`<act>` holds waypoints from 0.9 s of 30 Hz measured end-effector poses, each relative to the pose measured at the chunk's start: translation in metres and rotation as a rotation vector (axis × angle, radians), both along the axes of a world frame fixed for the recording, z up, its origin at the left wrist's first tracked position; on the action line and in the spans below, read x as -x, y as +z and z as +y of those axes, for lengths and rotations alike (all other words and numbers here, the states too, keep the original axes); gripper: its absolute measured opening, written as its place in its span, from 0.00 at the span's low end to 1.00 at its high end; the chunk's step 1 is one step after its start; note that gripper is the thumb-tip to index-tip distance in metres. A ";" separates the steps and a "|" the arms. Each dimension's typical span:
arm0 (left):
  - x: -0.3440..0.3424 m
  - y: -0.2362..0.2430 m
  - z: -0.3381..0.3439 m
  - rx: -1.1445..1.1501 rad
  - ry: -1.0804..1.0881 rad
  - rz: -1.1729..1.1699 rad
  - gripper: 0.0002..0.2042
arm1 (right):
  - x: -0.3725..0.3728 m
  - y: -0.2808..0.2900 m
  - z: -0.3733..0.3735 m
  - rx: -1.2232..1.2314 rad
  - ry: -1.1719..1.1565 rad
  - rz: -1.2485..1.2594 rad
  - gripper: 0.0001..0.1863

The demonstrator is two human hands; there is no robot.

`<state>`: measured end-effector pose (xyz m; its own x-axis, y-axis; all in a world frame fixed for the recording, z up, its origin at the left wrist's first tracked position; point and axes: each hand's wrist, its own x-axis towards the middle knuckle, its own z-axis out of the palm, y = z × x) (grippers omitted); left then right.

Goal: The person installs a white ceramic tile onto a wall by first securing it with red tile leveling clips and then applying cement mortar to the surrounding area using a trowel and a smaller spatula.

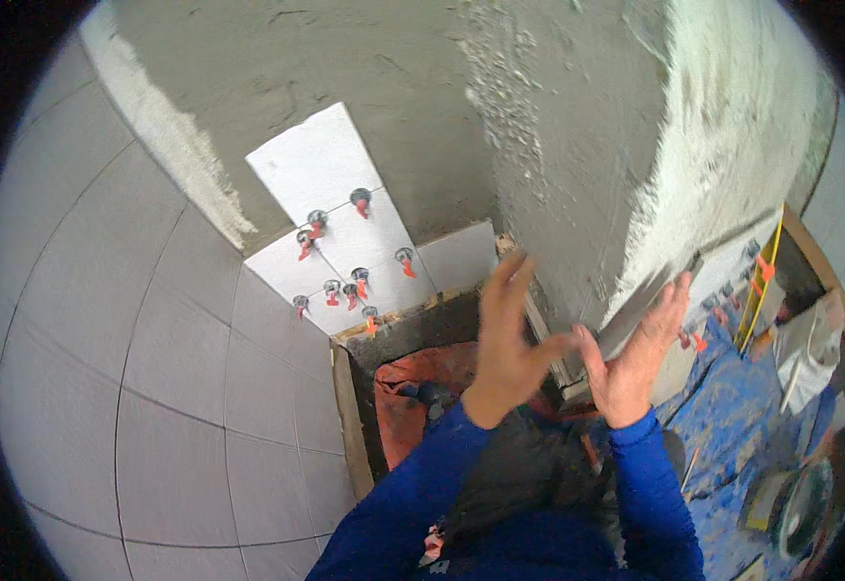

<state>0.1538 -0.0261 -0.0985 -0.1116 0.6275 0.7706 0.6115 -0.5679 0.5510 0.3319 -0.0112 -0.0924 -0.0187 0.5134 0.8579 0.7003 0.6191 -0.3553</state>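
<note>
Blurred by motion, my left hand [506, 353] is raised in front of the plastered corner, with its fingers stretched out and apart and nothing in it. To the right, my right hand [629, 366] is open too, thumb spread from the fingers. It lies beside a grey tile piece [643, 308] low on the right wall; whether it touches that piece I cannot tell. The thumbs nearly meet. On the wall ahead are white tiles [318, 160], several with red-handled levelling clips [360, 201] at their joints. A smaller tile [456, 257] adjoins them near the corner.
Large grey tiles [170, 455] cover the left wall. Grey plaster [413, 87] coats the bare wall above. Below lies an orange-red bag [403, 416]. At right are a blue sheet [722, 416], a white bag [810, 349], a yellow strip [761, 281] and a round container [802, 513].
</note>
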 end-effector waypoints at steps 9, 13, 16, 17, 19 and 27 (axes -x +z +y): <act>-0.051 0.063 0.029 -0.117 0.115 0.227 0.33 | 0.011 -0.045 0.063 -0.167 -0.066 -0.068 0.47; 0.019 0.086 0.016 -0.215 0.135 0.239 0.18 | 0.013 -0.045 0.059 -0.162 -0.025 -0.040 0.52; 0.116 0.139 0.021 -0.383 0.648 0.386 0.14 | 0.015 -0.044 0.057 -0.152 -0.006 -0.018 0.55; 0.148 0.160 0.025 -0.426 0.794 0.466 0.14 | 0.015 -0.043 0.057 -0.157 0.014 -0.011 0.56; 0.199 0.190 0.029 -0.354 0.980 0.651 0.17 | 0.014 -0.044 0.057 -0.157 0.011 -0.011 0.57; 0.243 0.209 0.054 -0.094 0.961 0.861 0.25 | 0.014 -0.049 0.062 -0.161 -0.001 0.003 0.50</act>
<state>-0.0896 0.0279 0.1101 0.0657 0.5126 0.8561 0.9297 0.2801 -0.2391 0.3176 0.0506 -0.1418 -0.0150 0.3694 0.9291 0.7001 0.6674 -0.2540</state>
